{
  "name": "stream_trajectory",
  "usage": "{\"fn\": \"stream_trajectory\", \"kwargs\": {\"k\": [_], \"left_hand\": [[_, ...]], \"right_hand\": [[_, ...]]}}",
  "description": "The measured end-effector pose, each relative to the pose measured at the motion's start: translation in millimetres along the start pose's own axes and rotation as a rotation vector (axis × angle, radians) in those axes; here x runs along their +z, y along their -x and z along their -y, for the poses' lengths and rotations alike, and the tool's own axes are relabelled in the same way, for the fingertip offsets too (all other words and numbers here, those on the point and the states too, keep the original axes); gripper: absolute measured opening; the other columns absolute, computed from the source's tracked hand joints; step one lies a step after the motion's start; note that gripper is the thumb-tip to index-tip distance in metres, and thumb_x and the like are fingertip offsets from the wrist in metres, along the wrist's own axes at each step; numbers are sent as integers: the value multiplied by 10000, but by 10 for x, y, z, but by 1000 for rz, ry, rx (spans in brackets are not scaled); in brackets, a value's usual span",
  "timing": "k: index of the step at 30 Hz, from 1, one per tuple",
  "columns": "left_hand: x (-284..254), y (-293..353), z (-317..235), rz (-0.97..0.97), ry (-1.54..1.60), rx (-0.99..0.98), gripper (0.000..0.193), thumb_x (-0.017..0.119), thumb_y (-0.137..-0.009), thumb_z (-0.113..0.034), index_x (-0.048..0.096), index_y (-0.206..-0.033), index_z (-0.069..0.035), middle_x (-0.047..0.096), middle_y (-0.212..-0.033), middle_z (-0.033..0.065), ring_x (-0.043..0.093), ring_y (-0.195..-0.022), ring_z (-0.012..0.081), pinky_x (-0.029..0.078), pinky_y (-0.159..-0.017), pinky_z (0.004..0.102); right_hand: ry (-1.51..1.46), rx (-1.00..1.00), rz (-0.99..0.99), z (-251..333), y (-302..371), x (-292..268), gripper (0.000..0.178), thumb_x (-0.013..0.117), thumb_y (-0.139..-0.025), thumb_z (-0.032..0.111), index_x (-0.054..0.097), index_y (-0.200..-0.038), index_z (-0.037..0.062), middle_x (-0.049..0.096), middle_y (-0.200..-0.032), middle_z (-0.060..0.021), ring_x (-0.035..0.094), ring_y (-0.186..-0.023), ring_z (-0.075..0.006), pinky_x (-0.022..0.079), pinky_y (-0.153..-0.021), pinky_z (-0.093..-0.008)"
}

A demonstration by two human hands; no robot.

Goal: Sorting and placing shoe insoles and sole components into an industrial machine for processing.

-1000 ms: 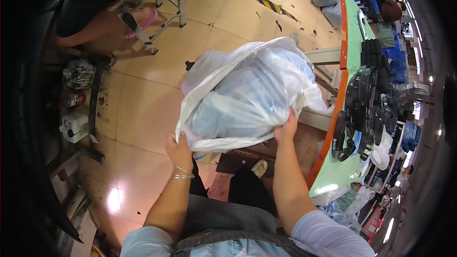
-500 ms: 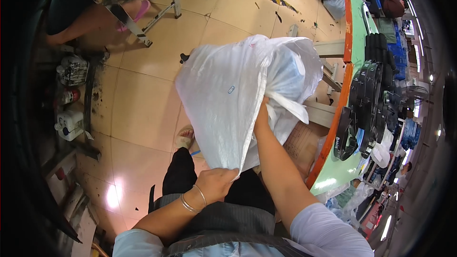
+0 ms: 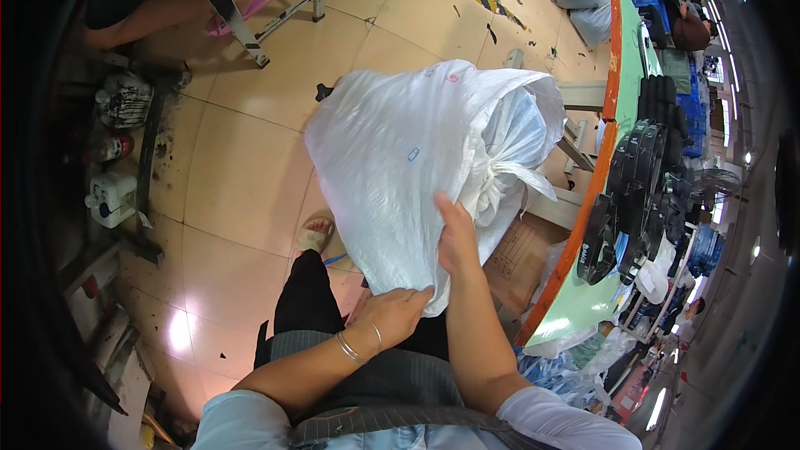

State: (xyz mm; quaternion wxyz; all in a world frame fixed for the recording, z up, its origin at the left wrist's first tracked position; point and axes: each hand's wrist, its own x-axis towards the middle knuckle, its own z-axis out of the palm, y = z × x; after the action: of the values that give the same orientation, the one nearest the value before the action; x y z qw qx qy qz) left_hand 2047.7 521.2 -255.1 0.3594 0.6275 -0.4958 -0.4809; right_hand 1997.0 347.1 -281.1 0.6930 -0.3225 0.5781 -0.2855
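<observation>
At the far left, plastic jugs (image 3: pixel 110 198) stand by the wall, and a sandalled foot (image 3: pixel 314 233) rests on the tiled floor (image 3: pixel 242 175). The left hand (image 3: pixel 393 314) pinches the lower edge of the white woven sack (image 3: pixel 417 167), held up over the lap. The right hand (image 3: pixel 457 237) presses flat against the sack's side, fingers spread, near its knotted neck (image 3: pixel 500 187). Keeping the lower grip firm while the flat hand steadies the bulk should stop it tipping toward the green worktable (image 3: pixel 583 300) stacked with black shoe parts (image 3: pixel 633 192).
</observation>
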Motion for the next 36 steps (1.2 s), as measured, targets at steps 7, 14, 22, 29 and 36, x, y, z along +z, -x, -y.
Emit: {"fn": "stream_trajectory", "kwargs": {"k": [7, 14, 22, 29, 36], "left_hand": [[112, -114, 31, 65, 12, 13, 328, 505, -878, -143, 527, -1198, -75, 634, -898, 123, 617, -831, 303, 505, -682, 401], [-327, -482, 391, 689, 235, -45, 426, 573, -892, -278, 517, -1254, -60, 625, -1063, 130, 605, -981, 226, 470, -850, 329], [-1924, -1617, 1087, -625, 374, -200, 566, 331, -986, -433, 488, -1275, 27, 548, -1245, 143, 488, -1188, 216, 335, -1022, 312], [-1887, -2117, 1262, -730, 343, -168, 704, 292, -956, -542, 370, -1359, 30, 364, -1414, 193, 298, -1346, 262, 214, -1102, 321], [-1444, -2606, 1102, -712, 1015, -175, 807, 243, -919, -637, 237, -1432, -15, 268, -1471, 159, 263, -1358, 234, 236, -1093, 306]], "right_hand": [[60, 197, 59, 32, -997, -88, 451, 522, -820, 218, 526, -1177, -58, 603, -1096, -169, 595, -973, -278, 471, -872, -381], [-500, 251, 277, -183, -1026, -381, 525, 436, -890, 305, 446, -1282, -45, 531, -1243, -195, 537, -1117, -309, 429, -964, -410], [-721, 56, 301, -311, -921, -350, 596, 417, -911, 402, 391, -1337, -14, 440, -1355, -177, 473, -1198, -315, 375, -1014, -432], [-574, 176, 322, -853, -1004, -257, 642, 440, -899, 431, 355, -1357, -10, 431, -1368, -159, 420, -1249, -303, 343, -1042, -415], [-497, 177, 314, -907, -1830, -202, 629, 436, -902, 422, 358, -1355, -7, 435, -1363, -160, 426, -1243, -304, 348, -1037, -416]]}}
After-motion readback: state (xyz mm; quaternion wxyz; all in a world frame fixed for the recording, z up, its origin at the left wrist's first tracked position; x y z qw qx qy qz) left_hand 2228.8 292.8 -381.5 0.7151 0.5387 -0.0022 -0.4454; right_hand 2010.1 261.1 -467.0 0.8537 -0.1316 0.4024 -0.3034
